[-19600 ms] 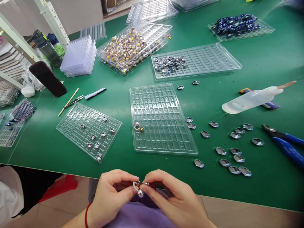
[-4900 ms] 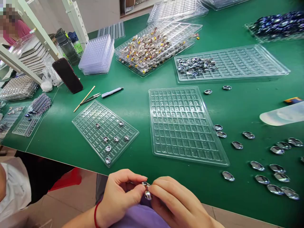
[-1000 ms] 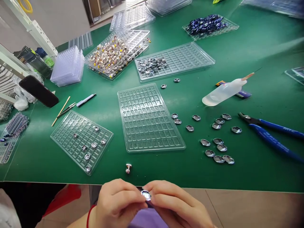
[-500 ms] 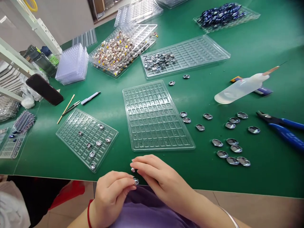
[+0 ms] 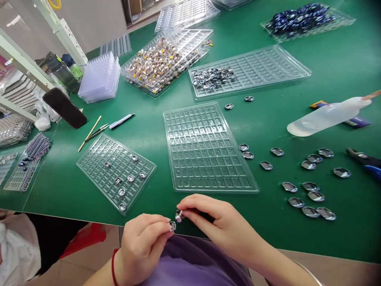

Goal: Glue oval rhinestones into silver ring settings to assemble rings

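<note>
My left hand [image 5: 148,240] is closed in a pinch, with a small shiny silver oval shell [image 5: 172,226] between the fingertips. Just right of it, thumb and fingers of my right hand [image 5: 208,216] grip a small shiny rounded silver piece [image 5: 179,217], partly covered by the fingers. The two pieces are close, with a narrow gap between them. Both hands are at the table's front edge, below a clear compartment tray [image 5: 208,153]. To the left, a smaller clear tray [image 5: 98,159] carries several small silver pieces [image 5: 130,178].
Loose silver oval shells [image 5: 310,211] are scattered at right, near a squeeze bottle [image 5: 315,119] and blue-handled pliers [image 5: 361,157]. Behind lie a tray of silver pieces [image 5: 212,77] and trays of white-and-yellow parts [image 5: 157,59]. Tweezers [image 5: 97,132], a pen [image 5: 121,121] and a phone [image 5: 64,108] are at left.
The view has shifted, so the table things appear moved. My right hand has turned and the rounded silver piece shows more clearly at its fingertips. My left hand keeps its pinch on the shell.
</note>
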